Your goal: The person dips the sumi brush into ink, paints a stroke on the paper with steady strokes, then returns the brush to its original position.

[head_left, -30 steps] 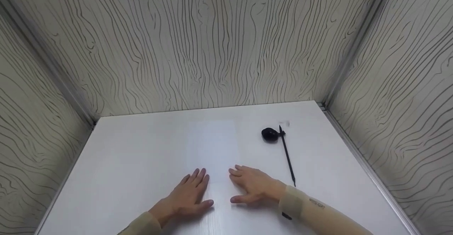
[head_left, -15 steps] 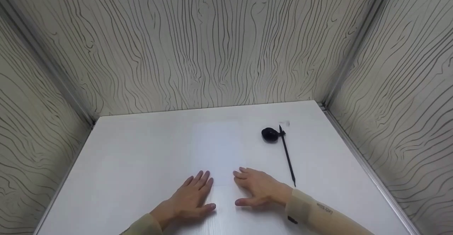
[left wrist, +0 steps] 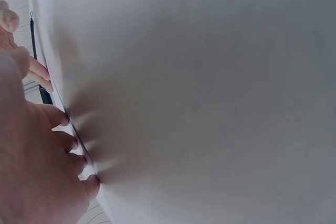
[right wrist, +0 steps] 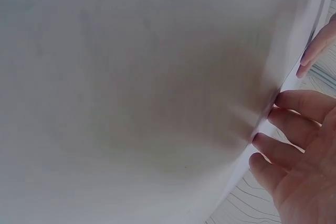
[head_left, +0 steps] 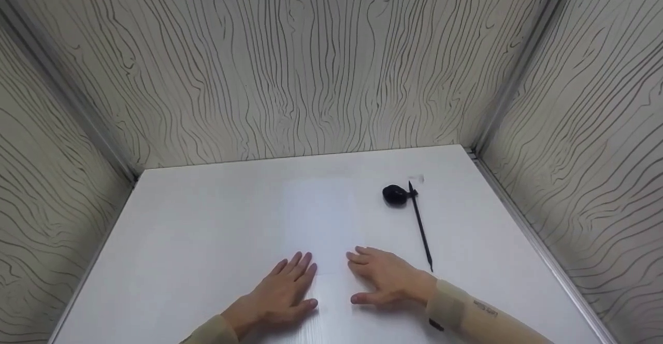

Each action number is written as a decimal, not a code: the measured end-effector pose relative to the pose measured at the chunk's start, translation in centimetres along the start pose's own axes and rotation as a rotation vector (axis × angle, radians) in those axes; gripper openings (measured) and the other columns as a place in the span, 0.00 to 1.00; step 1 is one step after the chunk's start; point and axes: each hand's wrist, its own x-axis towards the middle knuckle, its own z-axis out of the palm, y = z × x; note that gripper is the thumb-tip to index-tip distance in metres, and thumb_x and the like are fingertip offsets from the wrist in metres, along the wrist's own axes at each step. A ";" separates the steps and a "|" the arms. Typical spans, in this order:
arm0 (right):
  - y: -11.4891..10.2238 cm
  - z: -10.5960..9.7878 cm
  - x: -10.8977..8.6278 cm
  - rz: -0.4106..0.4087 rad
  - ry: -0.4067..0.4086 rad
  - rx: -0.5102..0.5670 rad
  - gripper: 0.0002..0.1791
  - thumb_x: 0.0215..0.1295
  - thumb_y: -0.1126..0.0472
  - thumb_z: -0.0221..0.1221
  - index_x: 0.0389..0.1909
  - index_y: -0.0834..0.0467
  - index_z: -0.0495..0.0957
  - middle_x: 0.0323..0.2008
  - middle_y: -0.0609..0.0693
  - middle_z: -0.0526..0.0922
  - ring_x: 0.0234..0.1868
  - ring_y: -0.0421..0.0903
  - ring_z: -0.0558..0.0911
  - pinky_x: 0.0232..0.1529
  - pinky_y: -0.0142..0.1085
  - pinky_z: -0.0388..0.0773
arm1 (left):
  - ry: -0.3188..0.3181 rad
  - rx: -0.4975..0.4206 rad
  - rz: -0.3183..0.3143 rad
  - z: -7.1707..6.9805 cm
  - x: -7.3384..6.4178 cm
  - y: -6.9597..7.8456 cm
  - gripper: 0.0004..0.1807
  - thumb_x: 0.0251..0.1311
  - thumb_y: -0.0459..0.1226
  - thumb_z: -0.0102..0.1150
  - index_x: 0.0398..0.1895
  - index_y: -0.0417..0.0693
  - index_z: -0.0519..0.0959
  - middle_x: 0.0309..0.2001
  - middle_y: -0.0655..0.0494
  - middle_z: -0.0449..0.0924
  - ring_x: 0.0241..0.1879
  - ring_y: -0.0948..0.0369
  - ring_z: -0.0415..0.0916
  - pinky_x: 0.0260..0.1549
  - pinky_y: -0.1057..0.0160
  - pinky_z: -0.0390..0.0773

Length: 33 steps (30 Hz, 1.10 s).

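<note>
Well left of the black rod [head_left: 420, 227], we see the left hand [head_left: 282, 293] relaxed and holding nothing, fingertips on the white table [head_left: 197, 219]; nearer the rod, the right hand [head_left: 389, 277] rests there likewise free. Both have slid slightly rodward over the last second, while the black round piece [head_left: 395, 195], just left of the rod's far end, has stayed put, so we judge nothing is being handled.
</note>
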 end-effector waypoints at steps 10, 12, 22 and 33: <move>0.5 -0.1 -0.8 0.015 -0.011 0.037 0.49 0.78 0.20 0.50 0.84 0.52 0.72 0.88 0.49 0.68 0.88 0.60 0.69 0.87 0.59 0.67 | -0.015 0.029 0.032 0.1 -0.1 0.4 0.51 0.80 0.73 0.33 0.94 0.53 0.52 0.95 0.52 0.45 0.95 0.46 0.44 0.90 0.34 0.54; 0.6 -0.1 -0.8 0.002 -0.003 0.028 0.49 0.79 0.21 0.49 0.83 0.54 0.74 0.87 0.50 0.70 0.87 0.60 0.70 0.86 0.58 0.68 | -0.018 0.018 0.038 0.0 -0.2 0.5 0.51 0.80 0.72 0.34 0.94 0.52 0.52 0.95 0.52 0.45 0.95 0.45 0.44 0.90 0.34 0.55; 1.1 -1.2 -1.0 -0.010 -0.021 0.056 0.43 0.83 0.25 0.49 0.81 0.51 0.76 0.86 0.50 0.72 0.87 0.57 0.71 0.86 0.57 0.69 | -0.015 0.014 0.052 -0.1 -0.2 0.6 0.51 0.81 0.71 0.33 0.93 0.49 0.54 0.94 0.48 0.47 0.94 0.43 0.46 0.89 0.32 0.56; 3.9 -4.2 -1.8 -0.033 0.099 -0.133 0.29 0.80 0.44 0.67 0.74 0.55 0.82 0.76 0.54 0.83 0.76 0.55 0.82 0.76 0.54 0.82 | -0.028 0.015 0.060 -0.2 -0.2 0.5 0.51 0.81 0.71 0.32 0.94 0.49 0.52 0.95 0.49 0.45 0.94 0.44 0.45 0.90 0.33 0.54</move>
